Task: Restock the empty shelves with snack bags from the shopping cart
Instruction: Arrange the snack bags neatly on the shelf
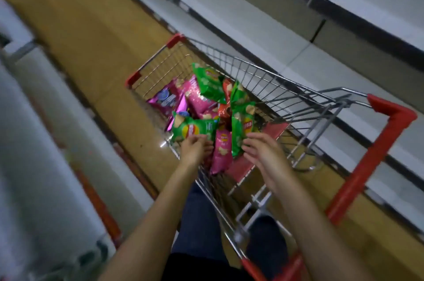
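— What's in the shopping cart (263, 78)?

— A heap of snack bags: green ones, pink ones, an orange one (226, 106) in the middle, and a purple bag (165, 101) at the far left.

— And the hands?

— Both reach into the near end. The left hand (195, 149) touches the near green bag (192, 129), fingers curled at its edge. The right hand (263, 154) has relaxed fingers, just beside another green bag (242, 126). A pink bag (221, 152) lies between them.

— Around the cart?

— Grey shelves (263, 35) run along its right side, tan floor (80, 28) on its left. The picture is blurred.
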### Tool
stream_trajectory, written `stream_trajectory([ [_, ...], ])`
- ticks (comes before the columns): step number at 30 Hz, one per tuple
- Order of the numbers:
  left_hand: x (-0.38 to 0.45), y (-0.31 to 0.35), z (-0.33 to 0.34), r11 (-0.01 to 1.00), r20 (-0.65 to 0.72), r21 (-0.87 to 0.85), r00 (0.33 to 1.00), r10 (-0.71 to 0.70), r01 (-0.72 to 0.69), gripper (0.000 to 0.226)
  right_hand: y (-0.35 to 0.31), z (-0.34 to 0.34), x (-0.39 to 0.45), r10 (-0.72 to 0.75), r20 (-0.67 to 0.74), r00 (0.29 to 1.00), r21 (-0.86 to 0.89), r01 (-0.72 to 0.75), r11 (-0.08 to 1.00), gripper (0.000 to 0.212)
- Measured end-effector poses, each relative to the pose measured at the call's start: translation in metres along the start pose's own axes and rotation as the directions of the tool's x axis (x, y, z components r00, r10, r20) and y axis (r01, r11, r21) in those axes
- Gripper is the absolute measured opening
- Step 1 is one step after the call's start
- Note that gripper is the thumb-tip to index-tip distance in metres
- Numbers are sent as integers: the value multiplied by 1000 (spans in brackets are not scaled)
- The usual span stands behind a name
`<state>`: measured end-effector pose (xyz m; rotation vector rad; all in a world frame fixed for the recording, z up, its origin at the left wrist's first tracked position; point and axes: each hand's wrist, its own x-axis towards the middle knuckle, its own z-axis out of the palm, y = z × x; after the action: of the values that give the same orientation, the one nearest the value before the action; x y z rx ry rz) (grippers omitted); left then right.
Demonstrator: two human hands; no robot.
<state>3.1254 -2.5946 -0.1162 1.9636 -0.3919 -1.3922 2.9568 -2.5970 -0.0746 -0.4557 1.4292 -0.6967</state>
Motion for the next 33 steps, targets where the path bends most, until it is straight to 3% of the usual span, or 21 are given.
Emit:
stream_trajectory([
  [2, 44, 9, 9, 986, 144, 160, 988, -64, 40, 14, 10, 18, 26, 38, -117, 992, 40, -33, 999, 17],
  [5, 88, 12, 6, 891, 350, 453, 912, -214, 35, 24, 30, 40, 58, 161, -261, 952, 89, -143, 986, 14],
  [7, 111, 10, -1, 786, 449, 611, 858, -250, -91, 32, 43, 50, 79, 218, -328, 919, 75, -205, 976, 13],
  [9, 133, 5, -13, 644, 476, 725, 854, -209, -245, 32, 57, 55, 99, 256, -379, 889, -14, -283, 959, 17],
  [12, 158, 1, -30, 529, 465, 745, 885, 27, -408, 9, 77, 55, 126, 249, -444, 861, -222, -375, 900, 24],
  [14, 179, 1, -35, 442, 479, 735, 855, 197, -514, 19, 83, 54, 139, 224, -442, 868, -357, -400, 844, 19],
  [16, 202, -1, -36, 298, 514, 763, 818, 258, -574, 36, 86, 53, 148, 185, -420, 889, -410, -368, 835, 20],
  [19, 229, -3, -32, -40, 610, 792, 786, 105, -609, 73, 100, 49, 169, 65, -412, 909, -437, -259, 861, 47],
  [22, 243, 0, -26, -179, 625, 759, 778, -72, -626, 81, 118, 49, 190, 3, -388, 921, -538, -230, 811, 75],
  [24, 247, 6, -20, -217, 637, 734, 763, -111, -644, 71, 126, 56, 198, 7, -384, 923, -606, -258, 753, 78],
  [26, 245, 16, -16, -223, 649, 729, 757, -79, -648, 63, 132, 61, 201, -80, -395, 915, -613, -198, 764, 59],
  [28, 246, 23, -18, -163, 636, 760, 771, -12, -629, 60, 134, 61, 205, -209, -441, 873, -586, -104, 803, 31],
  [30, 249, 27, -27, -54, 605, 794, 796, -11, -605, 63, 134, 52, 214, -272, -472, 838, -574, -58, 817, 18],
  [31, 251, 30, -32, 7, 598, 801, 801, -32, -598, 67, 132, 48, 220, -280, -459, 843, -563, -33, 826, 18],
  [33, 255, 38, -42, 113, 575, 817, 813, -88, -565, 71, 124, 39, 232, -170, -383, 908, -442, -18, 897, 47],
])
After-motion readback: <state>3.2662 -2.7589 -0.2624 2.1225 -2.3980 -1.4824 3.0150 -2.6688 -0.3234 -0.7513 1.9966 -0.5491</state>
